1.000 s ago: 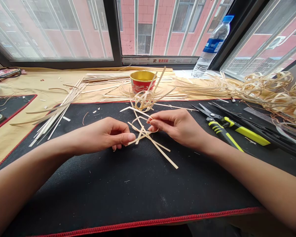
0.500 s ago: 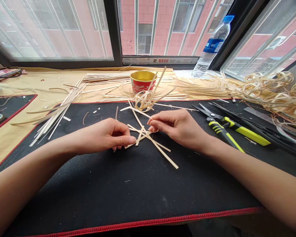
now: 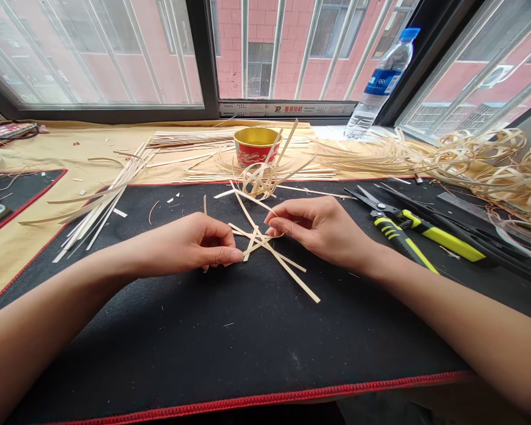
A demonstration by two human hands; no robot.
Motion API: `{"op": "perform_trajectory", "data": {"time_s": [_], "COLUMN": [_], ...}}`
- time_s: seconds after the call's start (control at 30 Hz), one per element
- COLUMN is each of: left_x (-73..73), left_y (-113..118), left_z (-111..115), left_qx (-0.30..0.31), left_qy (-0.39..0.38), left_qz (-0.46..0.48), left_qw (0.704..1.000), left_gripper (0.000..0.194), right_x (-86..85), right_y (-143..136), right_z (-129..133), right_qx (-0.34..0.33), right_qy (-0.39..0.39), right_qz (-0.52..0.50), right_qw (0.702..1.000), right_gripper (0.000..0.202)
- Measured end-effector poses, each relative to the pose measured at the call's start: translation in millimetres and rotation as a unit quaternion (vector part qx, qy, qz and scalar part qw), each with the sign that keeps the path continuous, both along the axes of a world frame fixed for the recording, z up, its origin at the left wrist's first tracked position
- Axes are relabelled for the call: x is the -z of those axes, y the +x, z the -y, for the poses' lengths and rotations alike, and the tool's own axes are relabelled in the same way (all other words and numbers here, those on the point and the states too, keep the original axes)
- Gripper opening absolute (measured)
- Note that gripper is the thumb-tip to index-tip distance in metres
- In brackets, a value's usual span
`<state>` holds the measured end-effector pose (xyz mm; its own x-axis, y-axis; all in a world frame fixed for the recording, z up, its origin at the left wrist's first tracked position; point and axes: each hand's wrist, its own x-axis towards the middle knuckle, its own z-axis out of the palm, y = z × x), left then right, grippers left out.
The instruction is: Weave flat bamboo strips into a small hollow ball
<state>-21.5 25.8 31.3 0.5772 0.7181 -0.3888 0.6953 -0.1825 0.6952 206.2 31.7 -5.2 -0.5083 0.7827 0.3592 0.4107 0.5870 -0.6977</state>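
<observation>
Left fingers [image 3: 226,255] pinch crossed strips [image 3: 261,239]; right fingers [image 3: 288,226] likewise.

Daylight, soft and ample, from the windows [image 3: 88,59] ahead; left pane milky with haze. Yellow table covering [image 3: 9,251] well lit. Black mat [image 3: 248,342] swallows light, with a faint diffuse shadow below the left forearm [image 3: 71,289]; space beyond the mat's near edge almost black. Small bright glints on the water bottle [image 3: 383,82]; gold sheen inside the bowl [image 3: 256,137]. Wide-angle stretch: bottle leans outward, window frames tilt, forearms swell toward the lower corners. Left hand [image 3: 210,242], right hand [image 3: 307,221] and pale strips [image 3: 292,274] between them fairly crisp. Far-left clutter [image 3: 9,134] smeary, perhaps lens softness.
</observation>
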Motion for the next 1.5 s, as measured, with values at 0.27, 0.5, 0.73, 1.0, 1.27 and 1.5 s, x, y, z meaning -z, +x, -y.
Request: {"op": "perform_trajectory", "data": {"time_s": [0.27, 0.5, 0.73, 1.0, 1.27, 1.5], "left_x": [-0.3, -2.7, 0.0, -0.6, 0.6, -13.3], "left_y": [1, -2, -6, -5, -3, -19], "left_z": [1, 1, -3, -2, -1, -5], "left_qx": [0.003, 0.000, 0.012, 0.020, 0.011, 0.071], "left_qy": [-0.005, -0.023, -0.009, -0.018, -0.010, -0.020], "left_qz": [0.010, 0.011, -0.010, -0.008, 0.001, -0.030], "left_qw": [1.000, 1.000, 1.000, 1.000, 1.000, 0.997], "left_gripper": [0.030, 0.028, 0.029, 0.028, 0.027, 0.018], "right_x": [1.8, 0.1, -1.3, -0.4, -1.3, 0.0], "right_y": [0, 1, 1, 1, 1, 2], "right_z": [-1, 0, 1, 1, 0, 1], "right_qx": [-0.007, 0.008, 0.007, 0.002, 0.003, -0.007], "right_qy": [-0.005, -0.012, -0.009, -0.017, -0.018, -0.017], "right_qz": [-0.010, 0.006, 0.014, 0.009, 0.012, -0.001], "right_qw": [1.000, 1.000, 1.000, 1.000, 1.000, 1.000], "right_gripper": [0.016, 0.015, 0.015, 0.015, 0.016, 0.016]}}
